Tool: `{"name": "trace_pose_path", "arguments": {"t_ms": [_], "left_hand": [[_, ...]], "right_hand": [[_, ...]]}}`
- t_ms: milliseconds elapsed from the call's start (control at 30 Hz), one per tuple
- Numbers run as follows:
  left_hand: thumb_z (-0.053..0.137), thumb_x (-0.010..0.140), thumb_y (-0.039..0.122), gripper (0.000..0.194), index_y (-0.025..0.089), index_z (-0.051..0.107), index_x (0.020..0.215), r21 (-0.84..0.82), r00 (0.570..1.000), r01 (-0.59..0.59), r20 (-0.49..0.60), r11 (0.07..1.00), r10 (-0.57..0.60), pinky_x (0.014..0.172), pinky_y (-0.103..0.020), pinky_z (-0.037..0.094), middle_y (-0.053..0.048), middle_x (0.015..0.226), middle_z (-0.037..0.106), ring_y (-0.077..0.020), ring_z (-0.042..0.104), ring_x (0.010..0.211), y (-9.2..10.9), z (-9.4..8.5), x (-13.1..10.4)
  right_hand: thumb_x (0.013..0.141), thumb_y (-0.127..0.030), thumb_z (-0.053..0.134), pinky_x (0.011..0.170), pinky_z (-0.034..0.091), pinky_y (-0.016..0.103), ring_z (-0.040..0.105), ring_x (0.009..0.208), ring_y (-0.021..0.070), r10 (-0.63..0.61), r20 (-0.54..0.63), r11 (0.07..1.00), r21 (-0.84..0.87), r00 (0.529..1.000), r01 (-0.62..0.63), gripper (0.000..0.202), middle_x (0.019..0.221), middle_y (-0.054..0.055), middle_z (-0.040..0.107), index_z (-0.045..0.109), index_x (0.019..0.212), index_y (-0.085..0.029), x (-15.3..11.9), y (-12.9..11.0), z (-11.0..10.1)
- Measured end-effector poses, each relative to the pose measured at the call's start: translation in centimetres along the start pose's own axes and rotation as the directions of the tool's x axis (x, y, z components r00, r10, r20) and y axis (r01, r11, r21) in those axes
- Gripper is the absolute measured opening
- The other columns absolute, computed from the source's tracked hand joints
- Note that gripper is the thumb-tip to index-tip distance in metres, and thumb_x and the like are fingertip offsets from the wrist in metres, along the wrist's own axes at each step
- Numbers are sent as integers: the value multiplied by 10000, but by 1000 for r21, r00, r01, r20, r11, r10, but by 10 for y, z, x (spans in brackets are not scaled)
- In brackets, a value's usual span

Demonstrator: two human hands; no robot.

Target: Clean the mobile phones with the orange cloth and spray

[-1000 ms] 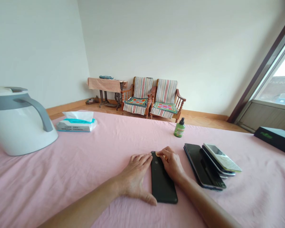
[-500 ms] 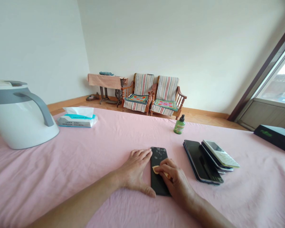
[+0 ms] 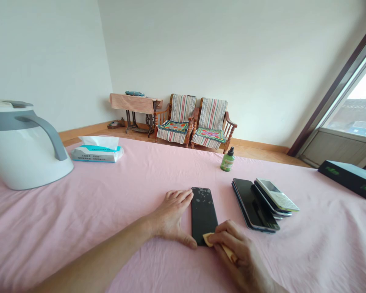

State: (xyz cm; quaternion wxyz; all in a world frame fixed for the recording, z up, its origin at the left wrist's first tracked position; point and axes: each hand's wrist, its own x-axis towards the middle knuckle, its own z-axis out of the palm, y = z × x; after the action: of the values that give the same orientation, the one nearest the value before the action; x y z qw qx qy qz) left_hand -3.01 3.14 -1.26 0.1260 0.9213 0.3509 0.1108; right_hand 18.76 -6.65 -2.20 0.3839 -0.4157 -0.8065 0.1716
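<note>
A black smartphone [image 3: 203, 215] lies flat on the pink cloth, with whitish droplets or spots over its upper end. My left hand [image 3: 173, 215] rests along its left edge, fingertips at the upper corner and thumb stretched out to the lower corner; the hand is open, steadying it by touch. Pinched in my right hand [image 3: 239, 250] is a folded pale yellow cloth [image 3: 208, 239], pressed on the phone's lower right end. Part of the cloth is hidden by the fingers and palm.
Right of the phone are stacked phones [image 3: 256, 205] and a white device [image 3: 277, 194]. A green spray bottle [image 3: 227, 160] stands behind them. Farther out are a black box [image 3: 349, 179], a tissue pack [image 3: 96, 152] and a white jug [image 3: 27, 150]. Two chairs [image 3: 212, 122] stand beyond the table.
My right hand has slid the yellow cloth down the phone, from its middle to its lower end. My left hand stays at the phone's left edge. The whole view has shifted slightly.
</note>
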Motion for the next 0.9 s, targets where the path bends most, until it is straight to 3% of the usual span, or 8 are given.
{"name": "trace_pose_path", "arguments": {"t_ms": [100,200,467,733,900], "left_hand": [[571,524,831,1192,124,263,1433,4,1000,-1,14,1000,1,1092,-510,176,-187,1495,250,-370,238,1351,1,-2,0],[574,524,828,1197,117,259,1434,-4,999,10,34,1000,-10,1092,-512,176,-189,1498,239,-374,225,1356,2,-2,0],[622,477,811,1220,134,268,1430,-26,999,30,20,999,-30,1084,-513,187,-183,1496,248,-381,236,1350,1,-1,2],[577,522,825,1190,143,245,1439,10,1000,5,16,1000,-5,1090,-507,174,-178,1502,236,-364,228,1357,0,1,2],[597,494,820,1220,126,252,1437,21,999,30,16,999,-31,1088,-499,194,-178,1502,235,-364,230,1354,0,1,3]], "right_hand": [[857,-75,445,656,454,264,556,752,147,50,-73,998,-33,996,-53,207,815,44,544,612,819,-190,-2,5,0],[814,-29,471,645,436,261,542,744,144,58,-20,998,-34,998,-59,215,791,30,539,609,779,-189,-2,10,6],[815,4,473,708,443,261,543,837,142,-22,133,999,45,991,16,323,897,28,569,660,915,-241,17,2,17],[792,5,493,653,434,253,533,750,129,-14,27,1000,-3,1000,14,263,824,22,551,644,838,-206,1,15,6],[831,-12,468,696,444,261,534,827,144,-70,127,998,14,989,68,306,888,31,567,645,932,-240,10,1,16]]}}
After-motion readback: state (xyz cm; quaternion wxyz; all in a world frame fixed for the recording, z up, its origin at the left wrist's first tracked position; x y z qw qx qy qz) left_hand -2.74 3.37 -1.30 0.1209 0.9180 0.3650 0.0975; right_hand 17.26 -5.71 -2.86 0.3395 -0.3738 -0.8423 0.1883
